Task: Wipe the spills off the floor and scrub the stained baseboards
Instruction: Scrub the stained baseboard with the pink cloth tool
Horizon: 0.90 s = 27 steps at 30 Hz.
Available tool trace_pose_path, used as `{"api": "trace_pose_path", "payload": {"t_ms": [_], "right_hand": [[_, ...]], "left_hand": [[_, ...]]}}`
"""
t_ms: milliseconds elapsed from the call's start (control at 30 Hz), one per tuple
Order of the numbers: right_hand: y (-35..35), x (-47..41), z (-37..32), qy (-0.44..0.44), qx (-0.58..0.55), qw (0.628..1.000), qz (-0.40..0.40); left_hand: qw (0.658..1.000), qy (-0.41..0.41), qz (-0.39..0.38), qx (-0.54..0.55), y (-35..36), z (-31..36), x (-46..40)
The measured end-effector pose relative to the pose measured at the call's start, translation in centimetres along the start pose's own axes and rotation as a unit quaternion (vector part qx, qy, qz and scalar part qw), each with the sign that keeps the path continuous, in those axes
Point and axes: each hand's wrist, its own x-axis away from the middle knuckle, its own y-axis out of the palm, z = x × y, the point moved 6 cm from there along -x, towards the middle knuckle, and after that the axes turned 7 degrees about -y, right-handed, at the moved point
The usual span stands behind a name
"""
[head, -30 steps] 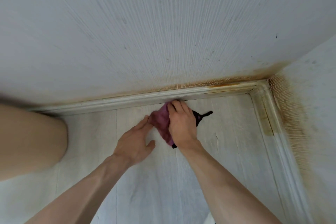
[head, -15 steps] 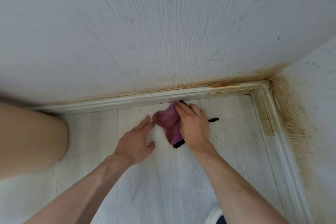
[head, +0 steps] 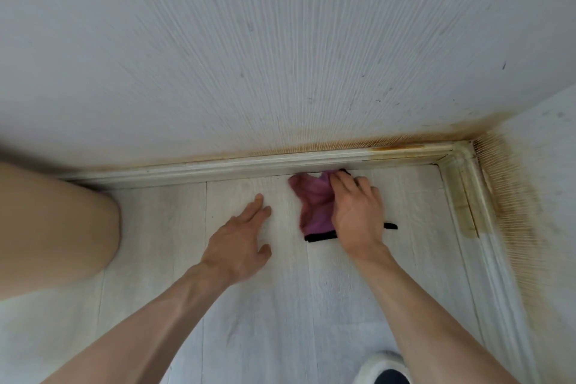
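A pink cloth with a black hem (head: 313, 206) lies bunched on the pale floor, its top edge against the white baseboard (head: 218, 170) along the far wall. My right hand (head: 357, 212) lies on the cloth's right side, fingers curled over it and pressing its upper corner to the baseboard. To the left, my left hand (head: 240, 243) rests flat on the floor, fingers spread, apart from the cloth. Orange-brown stains run along the baseboard's top (head: 392, 148) and the wall just above it, toward the right corner.
A second baseboard (head: 467, 203) runs down the right wall from the corner, with yellow-brown staining and a stained wall strip (head: 514, 206) beside it. My bare knee (head: 53, 221) is at the left. A white slipper (head: 385, 368) shows at the bottom edge.
My right hand has slid the cloth to the right along the baseboard. The cloth has left my left hand's fingertips, and that hand now lies alone on the floor.
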Motion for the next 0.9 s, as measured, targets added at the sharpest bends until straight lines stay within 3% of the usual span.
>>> {"api": "trace_pose_path", "payload": {"t_ms": [67, 233, 400, 567, 633, 800, 900], "right_hand": [[0.4, -0.8, -1.6, 0.003, 0.005, 1.0, -0.004], [1.0, -1.4, -4.1, -0.086, -0.021, 0.996, -0.026], [-0.5, -0.3, 0.9, 0.028, 0.014, 1.0, 0.004], [0.7, -2.7, -5.9, -0.062, 0.007, 0.998, -0.027], [0.9, -2.4, -5.7, -0.083, -0.004, 0.996, -0.023], [0.3, -0.1, -0.7, -0.008, 0.015, 1.0, -0.002], [0.6, -1.3, -3.5, 0.002, 0.036, 0.999, -0.015]], "left_hand": [[1.0, 0.0, 0.001, -0.004, 0.0, 0.1, -0.1], [1.0, 0.004, 0.003, -0.008, -0.1, 0.2, 0.0], [1.0, 0.009, -0.003, -0.013, 0.0, 0.2, 0.1], [1.0, 0.014, 0.004, -0.016, -0.4, 0.6, 0.3], [1.0, 0.019, 0.006, -0.016, -0.5, 0.6, 0.2], [1.0, 0.014, 0.003, -0.018, 0.0, 0.2, 0.0], [1.0, 0.013, 0.002, -0.019, 0.1, 0.3, -0.1]]}}
